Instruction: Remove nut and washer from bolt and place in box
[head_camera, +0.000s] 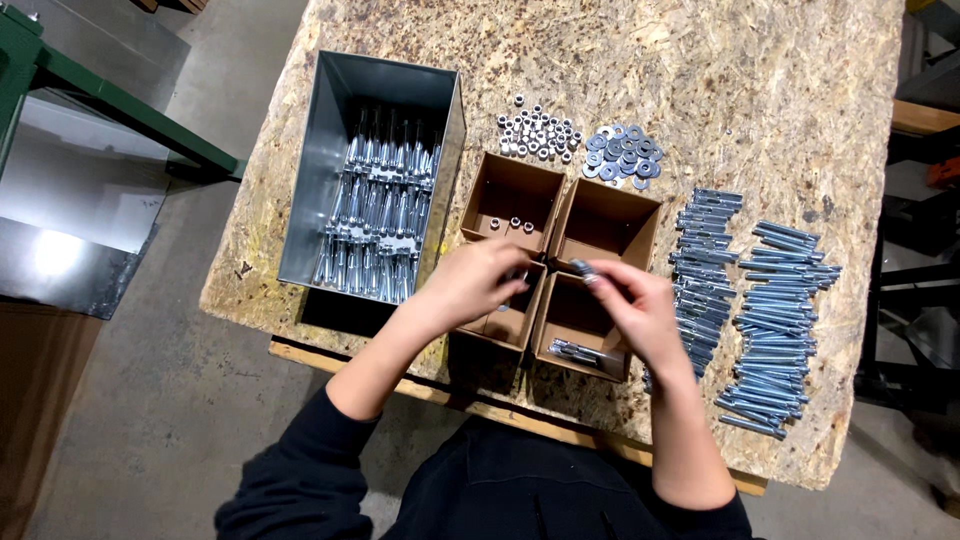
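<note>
Fingers of the right hand (640, 310) pinch a ribbed, zinc-bright steel bolt (583, 270) by its tip, above four brown cardboard compartments (555, 265). Left hand (475, 283) curls nearly closed just beside it; its contents cannot be told. Loose bolts (745, 300) lie right of the fingers.

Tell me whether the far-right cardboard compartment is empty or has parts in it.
Empty. The far-right compartment shows only bare brown floor, while the far-left compartment holds a few small nuts.
</note>
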